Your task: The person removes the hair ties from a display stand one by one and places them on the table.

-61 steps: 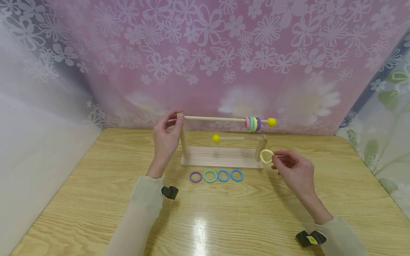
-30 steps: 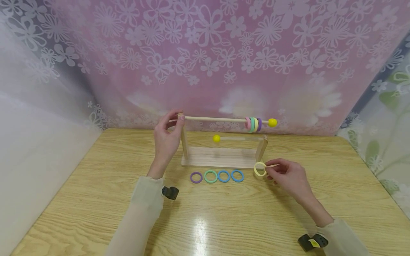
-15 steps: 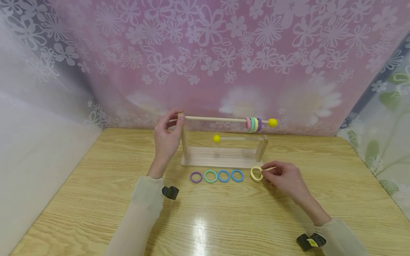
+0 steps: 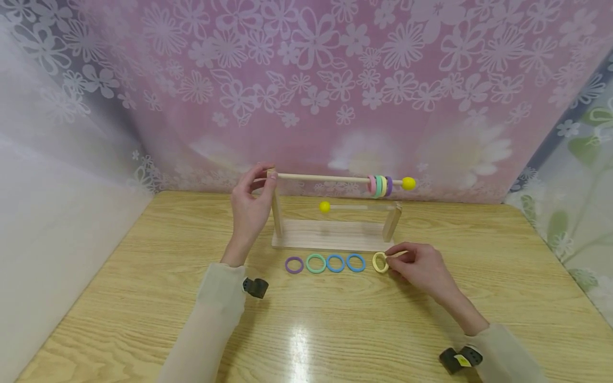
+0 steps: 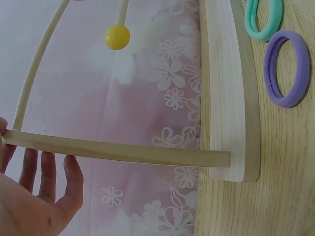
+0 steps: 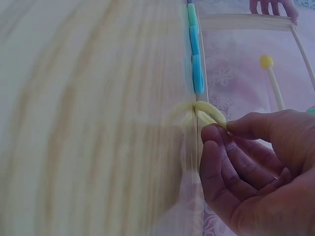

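My left hand [image 4: 251, 205] grips the top of the left post [image 5: 118, 150] of a wooden stand [image 4: 330, 235], thumb in front and fingers behind. My right hand [image 4: 423, 268] pinches a pale yellow hair tie [image 6: 212, 111] between thumb and fingers. That tie is tilted, its far edge at the tabletop, just right of a row of loose hair ties: purple [image 5: 299, 73], green [image 4: 307, 264] and two blue ones, the nearer being the right blue tie [image 4: 364, 263]. Pink [image 4: 371, 184], green, yellow and purple ties hang on the stand's upper rod [image 4: 321, 177].
A yellow ball [image 4: 408, 183] caps the upper rod's right end. The lower rod [image 4: 359, 207] points left from the right post [image 4: 392, 223], ending in another yellow ball [image 4: 324, 207]. A floral curtain [image 4: 306, 106] hangs behind the wooden table [image 4: 306, 319].
My right hand has brought the yellow hair tie down and left, from beside the right post to the tabletop by the blue ties. My left hand has stayed on the left post.
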`<state>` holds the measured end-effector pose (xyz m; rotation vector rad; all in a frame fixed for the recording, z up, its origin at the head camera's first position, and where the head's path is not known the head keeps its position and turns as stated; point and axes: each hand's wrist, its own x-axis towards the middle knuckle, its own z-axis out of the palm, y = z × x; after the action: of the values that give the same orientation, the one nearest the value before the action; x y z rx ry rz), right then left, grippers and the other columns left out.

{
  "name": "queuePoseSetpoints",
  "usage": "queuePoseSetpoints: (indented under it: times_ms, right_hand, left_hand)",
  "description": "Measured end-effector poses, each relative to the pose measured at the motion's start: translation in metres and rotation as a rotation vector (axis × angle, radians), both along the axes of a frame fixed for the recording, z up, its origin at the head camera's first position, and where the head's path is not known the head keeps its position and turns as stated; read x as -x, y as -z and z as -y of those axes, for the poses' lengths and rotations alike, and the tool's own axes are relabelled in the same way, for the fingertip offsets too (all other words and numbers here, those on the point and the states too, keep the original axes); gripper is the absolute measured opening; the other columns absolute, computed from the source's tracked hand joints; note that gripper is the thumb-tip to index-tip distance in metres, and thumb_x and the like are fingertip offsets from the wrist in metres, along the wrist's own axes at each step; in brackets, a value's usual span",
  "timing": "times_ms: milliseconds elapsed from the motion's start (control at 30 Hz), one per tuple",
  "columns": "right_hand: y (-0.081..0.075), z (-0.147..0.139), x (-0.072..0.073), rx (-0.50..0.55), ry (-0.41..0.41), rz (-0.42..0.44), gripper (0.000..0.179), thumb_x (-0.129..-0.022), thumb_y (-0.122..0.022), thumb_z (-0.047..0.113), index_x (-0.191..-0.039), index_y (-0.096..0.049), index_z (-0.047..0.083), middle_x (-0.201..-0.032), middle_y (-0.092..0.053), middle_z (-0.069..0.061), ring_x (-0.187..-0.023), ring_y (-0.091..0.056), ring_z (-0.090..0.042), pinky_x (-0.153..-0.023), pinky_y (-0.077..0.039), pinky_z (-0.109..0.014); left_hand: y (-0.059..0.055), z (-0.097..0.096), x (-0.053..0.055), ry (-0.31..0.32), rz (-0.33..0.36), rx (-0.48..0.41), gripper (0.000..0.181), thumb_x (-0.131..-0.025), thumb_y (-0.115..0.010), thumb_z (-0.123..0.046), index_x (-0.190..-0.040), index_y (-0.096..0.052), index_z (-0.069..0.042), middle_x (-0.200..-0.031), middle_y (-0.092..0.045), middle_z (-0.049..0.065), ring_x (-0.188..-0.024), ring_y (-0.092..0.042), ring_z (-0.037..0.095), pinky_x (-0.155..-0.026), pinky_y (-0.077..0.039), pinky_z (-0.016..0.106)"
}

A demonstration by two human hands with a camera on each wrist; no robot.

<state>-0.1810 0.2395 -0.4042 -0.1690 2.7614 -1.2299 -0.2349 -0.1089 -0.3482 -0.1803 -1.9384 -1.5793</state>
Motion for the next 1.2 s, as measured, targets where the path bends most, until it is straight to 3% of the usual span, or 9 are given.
queuePoseSetpoints:
  times_ms: [267,600,1033,1200]
  right_hand:
    - [0.0021,0.0045,0.0,0.035,-0.022,0.047,0.022,-0.095,-0.071,0.016,-0.111,-0.073,0.002,-0.081,-0.077,-0.007,-0.07,-0.07,-0.012,-0.058,-0.057,-0.026]
    - [0.0025,0.0077,-0.0047,0.009,-0.041,0.014,0.02,-0.093,-0.072,0.015,-0.109,-0.074,0.002,-0.09,-0.077,-0.009,-0.073,-0.069,-0.012,-0.058,-0.057,-0.025]
    - [-0.0027,0.007,-0.008,-0.005,-0.011,0.005,0.022,-0.095,-0.071,0.019,-0.111,-0.075,0.004,-0.089,-0.077,-0.009,-0.069,-0.069,-0.014,-0.057,-0.056,-0.025]
    - [-0.0036,0.0061,-0.0067,-0.014,0.0,-0.024,0.023,-0.095,-0.071,0.021,-0.112,-0.074,0.006,-0.091,-0.077,-0.009,-0.068,-0.069,-0.015,-0.056,-0.055,-0.026]
  left_hand:
    - [0.0,-0.0003,-0.0002,-0.003,-0.01,0.007,0.022,-0.1,-0.068,-0.023,-0.118,-0.074,-0.013,-0.115,-0.068,0.011,-0.102,-0.069,0.024,-0.087,-0.057,0.029]
    - [-0.0003,0.0009,-0.0029,-0.002,0.003,0.006,0.023,-0.1,-0.068,-0.025,-0.119,-0.074,-0.014,-0.115,-0.069,0.011,-0.101,-0.07,0.025,-0.076,-0.059,0.025]
    - [-0.0006,0.0015,-0.003,0.008,0.011,0.006,0.024,-0.1,-0.067,-0.025,-0.12,-0.074,-0.014,-0.115,-0.069,0.01,-0.102,-0.07,0.025,-0.074,-0.057,0.02]
    - [-0.0009,0.0014,-0.0034,0.005,0.019,0.007,0.024,-0.1,-0.067,-0.025,-0.121,-0.073,-0.014,-0.116,-0.069,0.011,-0.103,-0.07,0.025,-0.082,-0.06,0.034]
